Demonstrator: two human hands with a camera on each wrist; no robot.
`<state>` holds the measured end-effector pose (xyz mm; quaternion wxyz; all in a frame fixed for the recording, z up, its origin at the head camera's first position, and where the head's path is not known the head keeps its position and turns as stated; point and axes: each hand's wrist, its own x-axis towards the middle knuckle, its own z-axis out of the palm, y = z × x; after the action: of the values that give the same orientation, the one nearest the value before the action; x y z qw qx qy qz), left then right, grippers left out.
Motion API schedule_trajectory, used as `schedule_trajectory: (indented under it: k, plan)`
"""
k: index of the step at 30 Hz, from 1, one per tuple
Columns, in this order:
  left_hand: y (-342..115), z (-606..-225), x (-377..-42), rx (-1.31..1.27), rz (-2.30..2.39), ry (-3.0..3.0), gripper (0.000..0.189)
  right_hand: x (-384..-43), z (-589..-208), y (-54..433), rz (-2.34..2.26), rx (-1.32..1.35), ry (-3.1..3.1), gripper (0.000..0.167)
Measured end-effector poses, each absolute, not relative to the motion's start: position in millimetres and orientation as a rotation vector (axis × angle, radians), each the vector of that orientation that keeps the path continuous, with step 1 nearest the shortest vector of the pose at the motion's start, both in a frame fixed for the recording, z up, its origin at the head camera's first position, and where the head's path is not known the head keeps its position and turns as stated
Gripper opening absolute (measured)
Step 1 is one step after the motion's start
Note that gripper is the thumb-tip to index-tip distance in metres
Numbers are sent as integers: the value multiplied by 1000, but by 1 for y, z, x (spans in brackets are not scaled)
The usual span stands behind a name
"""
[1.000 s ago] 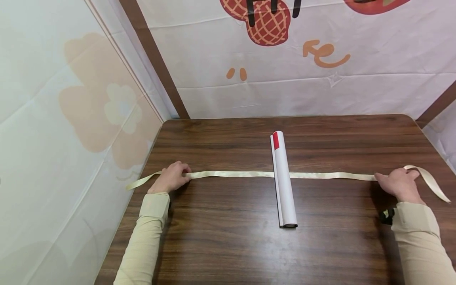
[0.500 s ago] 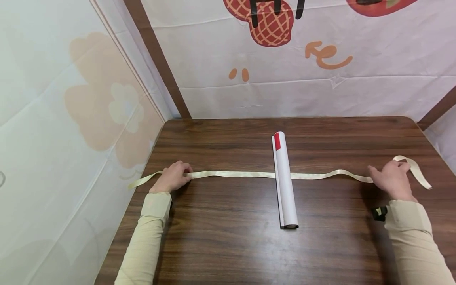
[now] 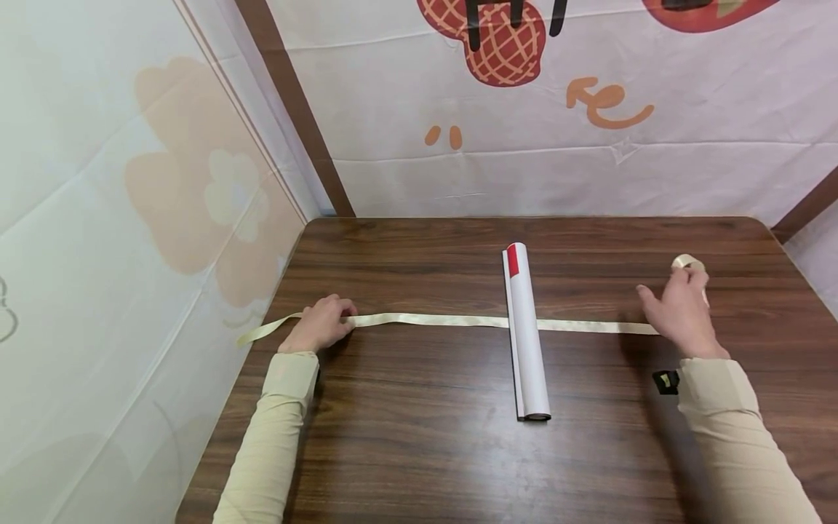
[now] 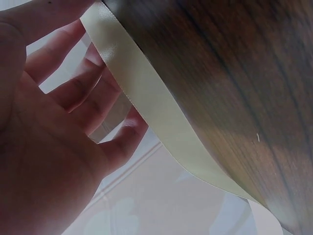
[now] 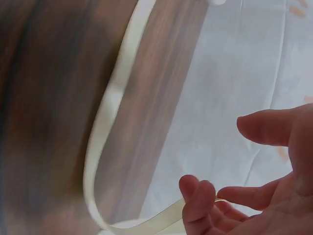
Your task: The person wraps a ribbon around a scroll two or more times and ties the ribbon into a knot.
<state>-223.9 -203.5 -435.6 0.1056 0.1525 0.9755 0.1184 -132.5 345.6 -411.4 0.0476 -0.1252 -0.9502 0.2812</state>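
A long cream satin ribbon point(image 3: 445, 319) runs left to right across the table and passes under a rolled white sheet point(image 3: 532, 349) with a red patch near its far end. My left hand point(image 3: 317, 324) pinches the ribbon near its left end, whose loose tail hangs toward the table's left edge. In the left wrist view the ribbon point(image 4: 151, 98) lies along the fingertips. My right hand point(image 3: 684, 316) is raised over the right side, with the ribbon point(image 5: 98, 137) caught between its fingers and the thumb spread away. A ribbon loop shows beyond this hand.
The dark wood table point(image 3: 419, 451) has rounded far corners. Behind it hangs a pale printed cloth point(image 3: 497, 175), and another flowered cloth point(image 3: 85, 291) borders the left side. A small black device point(image 3: 666, 382) sits at the right wrist.
My right hand has moved left and slightly away from me, drawing the ribbon's right end along; its tail now curls behind the hand. The left hand and the roll keep their places.
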Motion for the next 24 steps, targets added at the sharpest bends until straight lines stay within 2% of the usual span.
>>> schedule_trajectory:
  k: [14, 24]
  plan:
    - [-209, -439, -223, 459, 374, 2903, 9, -151, -402, 282, 893, -43, -2770, 59]
    - [-208, -440, -225, 450, 362, 2904, 13, -164, -400, 244, 837, 233, -2758, 58]
